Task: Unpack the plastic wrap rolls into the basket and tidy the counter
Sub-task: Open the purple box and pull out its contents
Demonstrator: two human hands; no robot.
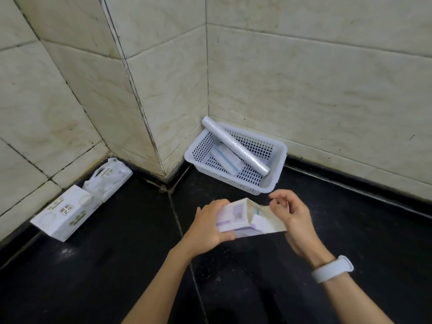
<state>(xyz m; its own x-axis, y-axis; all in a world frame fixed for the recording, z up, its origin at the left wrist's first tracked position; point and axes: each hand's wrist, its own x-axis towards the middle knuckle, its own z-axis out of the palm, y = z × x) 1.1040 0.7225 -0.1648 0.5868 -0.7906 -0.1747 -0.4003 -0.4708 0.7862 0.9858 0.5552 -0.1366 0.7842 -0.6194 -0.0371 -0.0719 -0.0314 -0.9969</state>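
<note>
At a dark counter, we grip the carton (236,219) in our left hand (211,224) while our right hand (291,215) pinches its open end flap, fingers narrow. The carton's long axis runs left to right, mouth toward the right hand. The basket (278,152) sits just beyond, in the far corner, one roll (235,146) already lying aslant inside; the right hand is nearer

A home kitchen corner: glossy black stone counter (105,265) meeting cream marbled wall tiles (315,85), white perforated plastic storage basket (278,157) in the corner
</note>
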